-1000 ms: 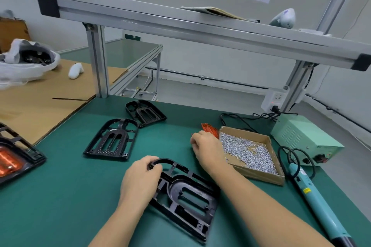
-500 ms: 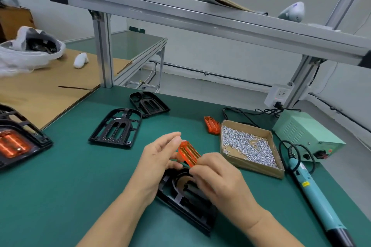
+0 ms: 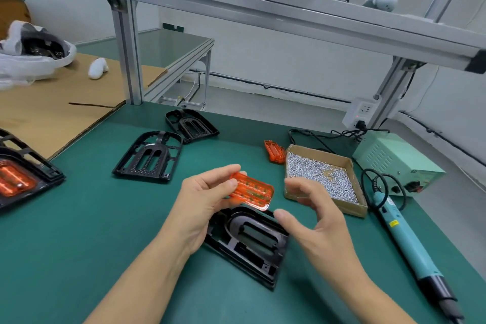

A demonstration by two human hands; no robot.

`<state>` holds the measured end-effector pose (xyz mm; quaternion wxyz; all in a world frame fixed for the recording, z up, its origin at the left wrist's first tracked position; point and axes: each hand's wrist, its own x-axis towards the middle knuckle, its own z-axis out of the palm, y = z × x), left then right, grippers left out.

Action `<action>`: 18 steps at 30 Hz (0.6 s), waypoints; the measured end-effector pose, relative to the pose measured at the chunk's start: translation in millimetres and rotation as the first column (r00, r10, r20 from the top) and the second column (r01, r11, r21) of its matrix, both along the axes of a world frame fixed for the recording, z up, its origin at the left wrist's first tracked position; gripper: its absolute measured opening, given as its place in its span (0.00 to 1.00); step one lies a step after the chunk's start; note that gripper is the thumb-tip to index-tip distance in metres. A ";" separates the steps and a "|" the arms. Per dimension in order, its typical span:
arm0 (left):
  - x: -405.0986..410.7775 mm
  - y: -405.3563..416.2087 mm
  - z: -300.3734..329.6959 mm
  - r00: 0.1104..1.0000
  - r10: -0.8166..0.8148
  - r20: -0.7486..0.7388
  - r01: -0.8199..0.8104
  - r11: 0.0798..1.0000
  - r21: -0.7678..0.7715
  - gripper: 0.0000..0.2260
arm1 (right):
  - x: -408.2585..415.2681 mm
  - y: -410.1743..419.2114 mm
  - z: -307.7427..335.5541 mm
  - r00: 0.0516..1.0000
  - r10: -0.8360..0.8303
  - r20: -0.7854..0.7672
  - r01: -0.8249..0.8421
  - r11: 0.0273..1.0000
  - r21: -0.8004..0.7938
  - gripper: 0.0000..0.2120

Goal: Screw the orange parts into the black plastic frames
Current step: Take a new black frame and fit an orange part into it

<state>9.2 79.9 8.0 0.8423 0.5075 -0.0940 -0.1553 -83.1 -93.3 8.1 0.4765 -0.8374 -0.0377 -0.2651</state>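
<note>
Orange part [image 3: 252,191] is pinched in the left hand [image 3: 202,200] above the near black frame [image 3: 249,242] on the desk [image 3: 79,244]; right hand [image 3: 313,221] fingers loosely curled, holding nothing.

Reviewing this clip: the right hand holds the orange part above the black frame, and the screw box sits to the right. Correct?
Not quite: the head view shows the left hand holding the orange part above the black frame; the right hand holds nothing. The screw box does sit to the right.
</note>
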 end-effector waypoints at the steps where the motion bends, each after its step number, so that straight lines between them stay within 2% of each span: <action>1: -0.1 -0.3 -0.3 1.000 -0.002 0.005 0.002 1.000 -0.008 0.12 | -0.9 -1.2 0.4 1.000 -0.001 -0.027 0.002 1.000 0.009 0.21; 6: -2.9 -2.9 -1.0 0.999 -0.004 0.054 0.006 1.000 -0.025 0.12 | -2.4 3.8 2.7 0.998 0.020 -0.063 -0.022 0.999 -0.028 0.24; 13: -6.9 -5.6 -0.1 0.996 -0.055 0.072 0.058 0.998 -0.031 0.14 | 2.3 11.6 2.8 1.000 -0.002 -0.026 0.002 0.999 -0.038 0.20; 18: -5.8 -4.3 -0.8 0.995 -0.086 0.055 0.086 0.996 -0.011 0.13 | 1.6 6.2 0.6 0.998 -0.003 -0.057 0.000 0.999 -0.053 0.20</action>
